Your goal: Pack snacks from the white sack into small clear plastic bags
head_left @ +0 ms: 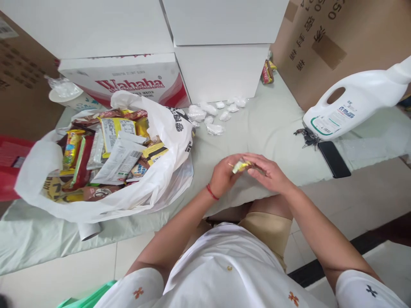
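Observation:
Near the table's front edge, my left hand and my right hand meet around a small yellow and silver wrapped snack packet. The fingers of both hands are closed on it, and part of the packet is hidden by them. To the left stands a white plastic bag, its mouth wide, full of snack packets in yellow, red, brown and white wrappers. Beyond my hands lie several small clear-and-white plastic bundles on the cloth.
White cartons line the back, one marked Wahaha. On the right are a white detergent bottle, keys and a black phone. A paper cup stands behind the bag. Brown cardboard boxes flank both sides.

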A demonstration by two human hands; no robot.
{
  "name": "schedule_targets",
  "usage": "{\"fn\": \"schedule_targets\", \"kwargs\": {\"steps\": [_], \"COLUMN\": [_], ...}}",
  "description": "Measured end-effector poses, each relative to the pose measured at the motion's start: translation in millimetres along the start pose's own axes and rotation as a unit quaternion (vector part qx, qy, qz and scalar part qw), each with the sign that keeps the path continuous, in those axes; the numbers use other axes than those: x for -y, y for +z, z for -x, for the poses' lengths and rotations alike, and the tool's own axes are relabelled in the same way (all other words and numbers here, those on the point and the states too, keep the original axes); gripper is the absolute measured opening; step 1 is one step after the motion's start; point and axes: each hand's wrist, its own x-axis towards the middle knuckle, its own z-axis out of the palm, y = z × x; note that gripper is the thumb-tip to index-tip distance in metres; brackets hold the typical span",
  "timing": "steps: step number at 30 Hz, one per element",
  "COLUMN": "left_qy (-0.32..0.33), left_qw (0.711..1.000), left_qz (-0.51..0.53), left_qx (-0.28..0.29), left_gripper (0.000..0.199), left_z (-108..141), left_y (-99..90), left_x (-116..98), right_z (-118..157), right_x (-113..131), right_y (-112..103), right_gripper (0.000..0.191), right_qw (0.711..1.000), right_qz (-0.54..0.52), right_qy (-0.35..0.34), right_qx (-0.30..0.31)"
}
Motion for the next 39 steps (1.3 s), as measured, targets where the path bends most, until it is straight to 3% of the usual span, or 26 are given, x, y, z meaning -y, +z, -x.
{"fn": "schedule_targets", "kwargs": {"steps": [2,4,8,11,15,19,21,25,28,30,33,35,37,39], "left_qy": [-0.059,-0.1,-0.178,-0.228,-0.296,-0.329,-0.328,-0.318,-0.299,-0.301,-0.319,-0.314,-0.303,-0.295], "left_qw": [0.989,0.96,0.892,0.846,0.791,0.774,0.784,0.843,0.88,0.888,0.882,0.886,0.894,0.897], "left_qz": [0.106,0.226,0.398,0.455,0.517,0.526,0.517,0.422,0.357,0.338,0.336,0.328,0.318,0.316], "left_qx": [-0.084,-0.128,-0.119,-0.16,-0.138,-0.125,-0.101,-0.099,-0.09,-0.084,-0.087,-0.09,-0.088,-0.086], "left_gripper": [0.033,0.037,0.045,0.05,0.054,0.059,0.059,0.053,0.043,0.037,0.036,0.036,0.037,0.037], "left_z": [-14,-22,-23,-16,-6,1,7,23,39,49,62,69,73,75], "left_y": [-5.5,-8.7,-6.1,-5.2,-4.8,8.1,14.1,4.0,-20.1,-33.8,-41.9,-40.9,-38.7,-37.4], "left_x": [-7,-15,-27,-26,-17,-12,-11,-9,-3,3,9,12,14,15], "right_z": [-7,-11,-12,-6,7,25,37,58,40,-1,-91,-149,-189,-205], "right_x": [0,0,1,2,6,17,21,11,-16,-36,-59,-66,-70,-74], "right_y": [1,8,33,56,79,88,82,42,-14,-61,-133,-168,-181,-167], "right_gripper": [0.063,0.073,0.053,0.048,0.047,0.059,0.057,0.047,0.045,0.04,0.026,0.037,0.047,0.036], "right_qw": [0.997,0.991,0.978,0.969,0.94,0.9,0.889,0.858,0.822,0.805,0.814,0.818,0.821,0.834], "right_qz": [-0.032,-0.051,-0.102,-0.123,-0.241,-0.32,-0.326,-0.317,-0.259,-0.203,-0.192,-0.212,-0.21,-0.199], "right_qy": [0.035,0.075,0.171,0.197,0.236,0.277,0.297,0.373,0.434,0.442,0.377,0.345,0.33,0.327], "right_qx": [-0.064,-0.096,-0.057,-0.085,-0.055,-0.105,-0.119,-0.157,-0.263,-0.339,-0.397,-0.409,-0.415,-0.397]}}
